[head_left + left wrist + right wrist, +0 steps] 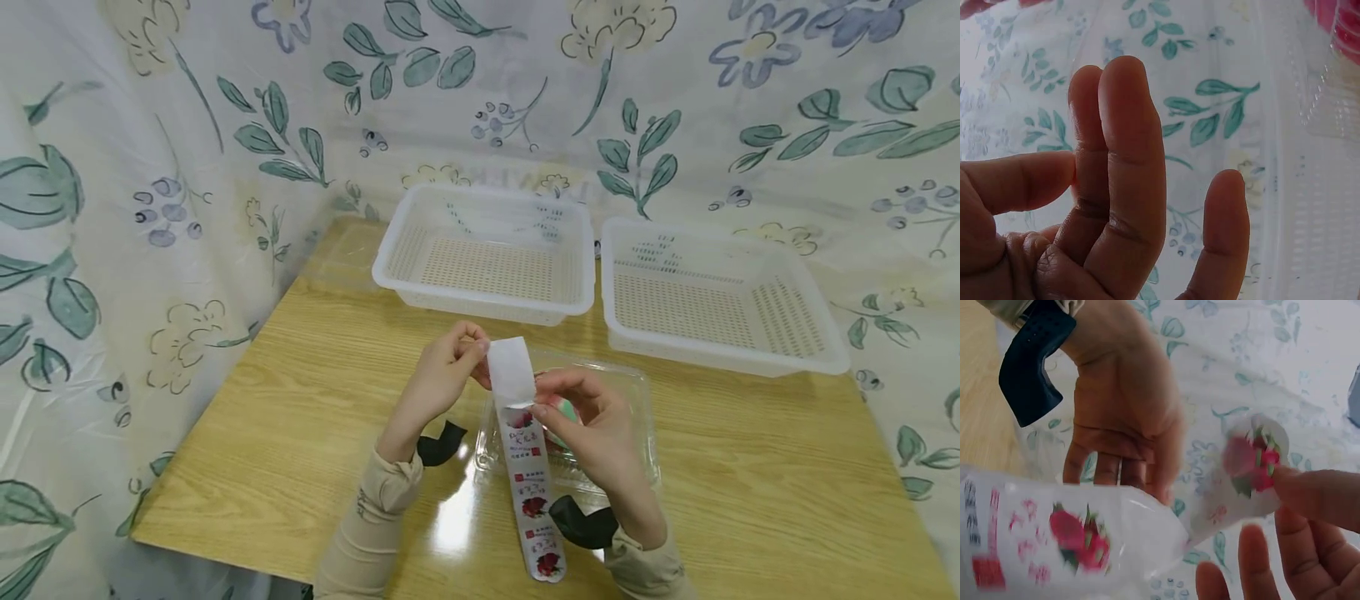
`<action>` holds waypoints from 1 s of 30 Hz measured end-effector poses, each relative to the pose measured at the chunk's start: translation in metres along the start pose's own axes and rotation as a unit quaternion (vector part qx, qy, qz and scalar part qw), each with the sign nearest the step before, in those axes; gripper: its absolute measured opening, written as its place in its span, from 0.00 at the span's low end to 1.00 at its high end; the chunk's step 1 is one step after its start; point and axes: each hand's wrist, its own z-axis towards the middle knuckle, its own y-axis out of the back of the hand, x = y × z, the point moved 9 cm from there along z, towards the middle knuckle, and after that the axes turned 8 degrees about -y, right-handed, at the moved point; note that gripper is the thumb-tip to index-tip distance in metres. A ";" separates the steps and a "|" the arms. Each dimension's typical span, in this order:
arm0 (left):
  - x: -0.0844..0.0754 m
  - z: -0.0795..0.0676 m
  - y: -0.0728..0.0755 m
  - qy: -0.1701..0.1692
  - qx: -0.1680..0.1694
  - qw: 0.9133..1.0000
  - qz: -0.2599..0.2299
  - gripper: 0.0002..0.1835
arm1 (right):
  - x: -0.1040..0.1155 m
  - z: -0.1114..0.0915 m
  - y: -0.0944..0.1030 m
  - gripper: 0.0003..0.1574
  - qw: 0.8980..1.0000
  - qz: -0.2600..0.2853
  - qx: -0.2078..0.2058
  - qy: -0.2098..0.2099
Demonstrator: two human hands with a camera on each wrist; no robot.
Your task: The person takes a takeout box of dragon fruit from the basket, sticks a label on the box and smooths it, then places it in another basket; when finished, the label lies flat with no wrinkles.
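Observation:
A long strip of labels (531, 492) printed with red fruit hangs between my hands, its upper part folded to show a white back. My left hand (438, 375) pinches the strip's left edge near the top, though the held edge is hidden in the left wrist view. There, its thumb (1029, 181) meets the longer fingers. My right hand (592, 421) pinches the strip at the fold; the right wrist view shows its thumb (1310, 494) over a label's fruit picture (1250, 462). Behind the strip, a clear plastic box (637, 408) holds something pink and green (566, 412).
Two white perforated baskets (487, 304) (720, 354) stand side by side at the back of the wooden table (300, 417). A clear plastic container (341, 254) sits left of them. Floral cloth (450, 108) hangs behind. Each wrist carries a black piece (442, 444).

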 end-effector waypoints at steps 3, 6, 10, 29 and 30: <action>0.008 0.001 0.008 0.012 -0.014 1.000 0.011 0.09 | 0.004 -0.001 0.000 0.16 0.999 0.016 0.020 0.023; 0.015 0.001 0.018 0.027 -0.026 0.999 0.018 0.09 | 0.002 0.000 0.003 0.18 0.999 0.031 0.021 0.016; 0.025 -0.001 0.032 0.048 -0.036 0.998 0.029 0.10 | -0.009 0.003 0.017 0.21 0.998 0.050 -0.019 -0.031; 0.103 0.021 0.059 0.138 -0.037 0.986 0.087 0.12 | -0.023 0.015 0.072 0.24 0.984 -0.078 -0.098 -0.127; 0.106 0.023 0.057 0.141 -0.033 0.986 0.083 0.12 | -0.024 0.015 0.073 0.24 0.982 -0.096 -0.094 -0.133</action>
